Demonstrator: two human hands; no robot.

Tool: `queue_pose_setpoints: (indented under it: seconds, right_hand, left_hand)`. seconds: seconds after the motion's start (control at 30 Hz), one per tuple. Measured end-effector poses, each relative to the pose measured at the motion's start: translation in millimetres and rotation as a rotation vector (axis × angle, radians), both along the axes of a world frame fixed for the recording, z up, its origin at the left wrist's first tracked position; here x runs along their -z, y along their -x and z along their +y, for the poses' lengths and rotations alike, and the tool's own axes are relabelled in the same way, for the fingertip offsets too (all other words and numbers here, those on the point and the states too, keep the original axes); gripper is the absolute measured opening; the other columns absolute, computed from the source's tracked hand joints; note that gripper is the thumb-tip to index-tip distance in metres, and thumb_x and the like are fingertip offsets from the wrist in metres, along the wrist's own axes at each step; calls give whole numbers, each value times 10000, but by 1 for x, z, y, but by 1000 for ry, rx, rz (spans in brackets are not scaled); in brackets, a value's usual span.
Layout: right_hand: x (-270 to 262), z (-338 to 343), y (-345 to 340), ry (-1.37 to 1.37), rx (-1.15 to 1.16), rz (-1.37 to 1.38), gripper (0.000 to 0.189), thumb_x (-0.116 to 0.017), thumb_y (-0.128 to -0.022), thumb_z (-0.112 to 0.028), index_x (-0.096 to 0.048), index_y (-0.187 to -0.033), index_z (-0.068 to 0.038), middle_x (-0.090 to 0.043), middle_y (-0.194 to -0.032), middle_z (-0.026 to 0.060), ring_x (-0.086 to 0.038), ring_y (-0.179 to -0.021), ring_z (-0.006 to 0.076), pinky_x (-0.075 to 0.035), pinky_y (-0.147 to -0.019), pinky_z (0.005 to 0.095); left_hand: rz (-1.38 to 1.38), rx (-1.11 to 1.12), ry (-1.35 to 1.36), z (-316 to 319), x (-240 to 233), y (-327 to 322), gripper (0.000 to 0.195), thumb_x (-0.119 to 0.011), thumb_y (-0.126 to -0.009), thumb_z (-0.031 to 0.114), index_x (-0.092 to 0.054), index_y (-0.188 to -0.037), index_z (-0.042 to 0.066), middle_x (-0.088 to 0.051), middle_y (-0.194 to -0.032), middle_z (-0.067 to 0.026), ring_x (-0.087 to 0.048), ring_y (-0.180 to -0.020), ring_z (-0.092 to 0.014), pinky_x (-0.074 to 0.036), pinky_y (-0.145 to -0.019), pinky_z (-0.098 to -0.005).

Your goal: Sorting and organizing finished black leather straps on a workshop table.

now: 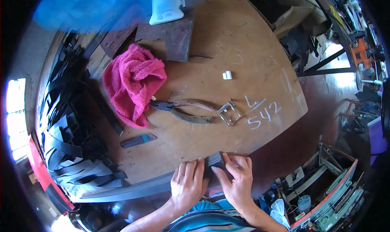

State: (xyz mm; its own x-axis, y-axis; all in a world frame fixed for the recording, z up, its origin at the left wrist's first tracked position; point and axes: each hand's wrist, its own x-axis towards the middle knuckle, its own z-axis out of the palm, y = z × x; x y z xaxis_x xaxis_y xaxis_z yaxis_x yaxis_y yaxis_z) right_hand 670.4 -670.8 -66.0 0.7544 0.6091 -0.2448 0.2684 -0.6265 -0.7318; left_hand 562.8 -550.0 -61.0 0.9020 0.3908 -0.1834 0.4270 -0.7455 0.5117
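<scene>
A long stack of thin dark strips (146, 184), seemingly leather or a similar sheet material, runs along the near edge of the wooden tabletop (195, 137). My left hand (187, 181) wraps over the stack near its right end, fingers on top. At that end my right hand (236, 177) pinches the strips, thumb on the near side and index finger at the far corner. Beyond the hands lie combination pliers (186, 110) with worn grips and metal buckles (229, 113). A utility knife (138, 140) rests left of them, by a crumpled pink cloth (134, 82).
A heap of loose black strips (70, 137) covers the table's left side. White chalk pieces (227, 75) and chalk writing are on the tabletop. At the back, a white plastic bottle (166, 8) stands on a dark plate (179, 46). A cluttered rack (323, 183) stands on the floor at right.
</scene>
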Motion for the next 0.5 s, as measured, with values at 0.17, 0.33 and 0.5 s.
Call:
queue_pose_setpoints:
  seconds: [0.17, 0.33, 0.5]
  right_hand:
    - [3, 0, -6, 29, -108, -67, 433, -840, -761, -138, -705, -1141, 17, -647, -996, 107, -573, -931, 312, -498, -787, 409]
    - [0, 5, -5, -58, 53, 24, 397, -843, -720, -30, -733, -1100, 6, -705, -991, 121, -620, -909, 271, -516, -808, 383]
    - [10, 2, -1, -85, 29, -79, 344, -831, -742, -41, -745, -1072, 4, -702, -969, 134, -632, -881, 298, -521, -787, 396]
  left_hand:
    - [10, -17, 42, 0, 4, 2, 673, -773, -626, 164, -592, -1235, -59, -590, -1062, -155, -606, -944, -302, -547, -783, -393]
    - [-63, -30, 10, 0, 0, -5, 626, -732, -683, 194, -600, -1240, -59, -628, -1054, -144, -625, -910, -284, -549, -792, -374]
    - [-98, -32, 18, -4, 3, -7, 610, -734, -696, 186, -598, -1231, -74, -630, -1026, -144, -634, -897, -274, -554, -772, -361]
